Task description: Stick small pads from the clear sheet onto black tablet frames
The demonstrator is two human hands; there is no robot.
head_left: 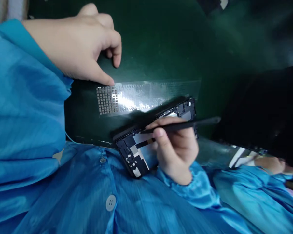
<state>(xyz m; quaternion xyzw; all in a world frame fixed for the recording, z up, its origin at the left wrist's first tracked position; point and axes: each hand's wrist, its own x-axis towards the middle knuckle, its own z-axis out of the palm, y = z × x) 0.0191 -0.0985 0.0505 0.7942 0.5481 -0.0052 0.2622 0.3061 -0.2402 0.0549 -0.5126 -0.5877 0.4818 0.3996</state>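
My right hand (177, 149) grips a pair of black tweezers (183, 126), their narrow end pointing left over an opened phone (146, 156). The phone's inner parts face up: black frame, silvery middle, a dark ribbon cable and small white pads. It lies slanted by the table's near edge, partly covered by the hand. Left of it and farther off is a clear plastic sheet (141, 97) with rows of small square stickers (107, 100) at its left end. The thumb of my left hand (88, 48) rests at the sheet's upper edge; its fingers are bent and apart, holding nothing.
A dark green mat (156, 42) covers the table. At the right, a large black shape (263, 110) stands close by. Beyond my right sleeve, another person's blue sleeve (249, 185) and hand (270, 164) show near some white items.
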